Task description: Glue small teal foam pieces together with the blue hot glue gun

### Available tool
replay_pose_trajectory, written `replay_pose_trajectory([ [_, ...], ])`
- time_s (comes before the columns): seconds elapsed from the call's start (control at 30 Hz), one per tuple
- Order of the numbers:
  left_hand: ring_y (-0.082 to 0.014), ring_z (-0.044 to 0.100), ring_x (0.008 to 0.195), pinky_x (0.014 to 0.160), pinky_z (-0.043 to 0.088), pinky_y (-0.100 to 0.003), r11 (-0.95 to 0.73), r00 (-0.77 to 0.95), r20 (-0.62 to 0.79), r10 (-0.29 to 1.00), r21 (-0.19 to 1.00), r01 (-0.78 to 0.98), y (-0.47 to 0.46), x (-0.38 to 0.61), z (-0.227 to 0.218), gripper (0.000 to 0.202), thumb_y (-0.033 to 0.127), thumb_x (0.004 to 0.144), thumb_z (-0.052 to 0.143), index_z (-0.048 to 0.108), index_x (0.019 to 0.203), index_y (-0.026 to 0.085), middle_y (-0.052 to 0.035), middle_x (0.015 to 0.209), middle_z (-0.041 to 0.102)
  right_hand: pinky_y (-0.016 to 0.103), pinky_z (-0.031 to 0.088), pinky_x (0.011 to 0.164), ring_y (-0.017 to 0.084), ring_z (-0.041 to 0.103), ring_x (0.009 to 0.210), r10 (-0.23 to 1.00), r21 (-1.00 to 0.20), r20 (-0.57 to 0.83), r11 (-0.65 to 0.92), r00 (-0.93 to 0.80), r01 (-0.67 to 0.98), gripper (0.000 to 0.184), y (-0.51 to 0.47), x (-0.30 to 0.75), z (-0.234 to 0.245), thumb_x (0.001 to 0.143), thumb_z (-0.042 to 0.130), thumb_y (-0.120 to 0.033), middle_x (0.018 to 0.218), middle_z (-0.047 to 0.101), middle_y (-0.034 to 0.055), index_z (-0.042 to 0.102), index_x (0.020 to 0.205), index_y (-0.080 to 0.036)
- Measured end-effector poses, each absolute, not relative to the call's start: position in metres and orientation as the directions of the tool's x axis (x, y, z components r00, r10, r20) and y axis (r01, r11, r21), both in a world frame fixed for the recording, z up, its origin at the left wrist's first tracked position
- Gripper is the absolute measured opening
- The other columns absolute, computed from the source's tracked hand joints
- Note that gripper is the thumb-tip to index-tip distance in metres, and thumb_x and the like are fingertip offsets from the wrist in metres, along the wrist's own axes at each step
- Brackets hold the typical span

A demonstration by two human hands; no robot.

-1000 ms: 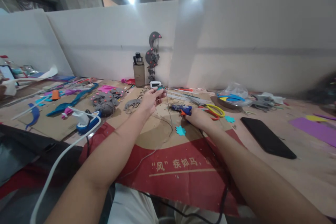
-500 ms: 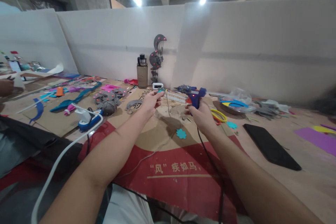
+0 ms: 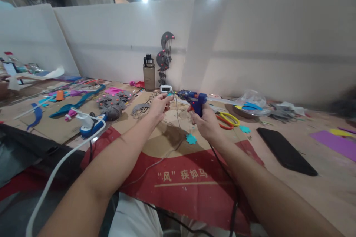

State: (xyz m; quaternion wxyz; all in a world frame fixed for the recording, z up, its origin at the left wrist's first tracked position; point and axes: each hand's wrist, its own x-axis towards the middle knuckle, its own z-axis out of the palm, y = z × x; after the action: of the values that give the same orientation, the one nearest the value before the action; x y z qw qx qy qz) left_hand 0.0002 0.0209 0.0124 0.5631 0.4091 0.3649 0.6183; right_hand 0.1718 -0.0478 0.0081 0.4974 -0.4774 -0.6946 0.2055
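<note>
While the person's left hand (image 3: 159, 107) pinches a small teal piece (image 3: 170, 94) between thumb and forefinger, the right hand (image 3: 206, 121) wraps its fingers around the handle of a blue hot-glue gun (image 3: 198, 104). From where I stand, the gun's nozzle points left, right beside the teal piece; I cannot tell whether they touch, or whether the trigger is pressed. Both are held above a red-and-tan cardboard sheet (image 3: 180, 200). Thin gray yarn (image 3: 178, 113) drops from near the left fingertips and trails across the cardboard toward the person's lap. A flower-shaped teal cutout (image 3: 191, 139) lies below, between the forearms. Yellow-handled scissors (image 3: 232, 118) and a black phone (image 3: 286, 152) lie to the right; a drink bottle (image 3: 149, 76) stands upright behind the left hand.
</note>
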Motion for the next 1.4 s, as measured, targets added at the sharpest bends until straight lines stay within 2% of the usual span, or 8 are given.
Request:
replay_pose_trajectory([
  [0.4, -0.0028, 0.039, 0.049, 0.042, 0.025, -0.017, -0.121, -0.015, 0.124, 0.992, 0.919, -0.375, 0.0215, 0.0010, 0.0097, 0.025, 0.025, 0.058, 0.079, 0.060, 0.071, 0.015, 0.0022, 0.066, 0.057, 0.040, 0.045, 0.085, 0.024, 0.057, 0.089, 0.843, -0.688, 0.534, 0.478, -0.065, 0.547, 0.035, -0.0491, 0.1696, 0.0095, 0.081, 0.047, -0.031, 0.101, 0.062, 0.0104, 0.052, 0.113, -0.018],
  [1.13, -0.0033, 0.038, 0.049, 0.043, 0.023, -0.017, -0.112, -0.009, 0.118, 0.993, 0.919, -0.377, 0.0204, 0.0008, 0.0113, 0.025, 0.025, 0.058, 0.080, 0.061, 0.071, 0.015, 0.0031, 0.063, 0.053, 0.041, 0.044, 0.087, 0.024, 0.057, 0.090, 0.822, -0.664, 0.564, 0.507, -0.076, 0.550, 0.034, -0.0482, 0.1712, 0.0059, 0.084, 0.048, -0.031, 0.103, 0.063, 0.0103, 0.052, 0.116, -0.019],
  [1.4, -0.0031, 0.038, 0.049, 0.043, 0.024, -0.017, -0.113, -0.016, 0.116, 0.993, 0.918, -0.379, 0.0202, 0.0014, 0.0122, 0.026, 0.025, 0.058, 0.080, 0.059, 0.070, 0.015, 0.0030, 0.063, 0.054, 0.041, 0.044, 0.090, 0.024, 0.057, 0.095, 0.827, -0.672, 0.556, 0.504, -0.081, 0.543, 0.039, -0.0474, 0.1713, 0.0051, 0.085, 0.048, -0.031, 0.108, 0.063, 0.0109, 0.050, 0.122, -0.019],
])
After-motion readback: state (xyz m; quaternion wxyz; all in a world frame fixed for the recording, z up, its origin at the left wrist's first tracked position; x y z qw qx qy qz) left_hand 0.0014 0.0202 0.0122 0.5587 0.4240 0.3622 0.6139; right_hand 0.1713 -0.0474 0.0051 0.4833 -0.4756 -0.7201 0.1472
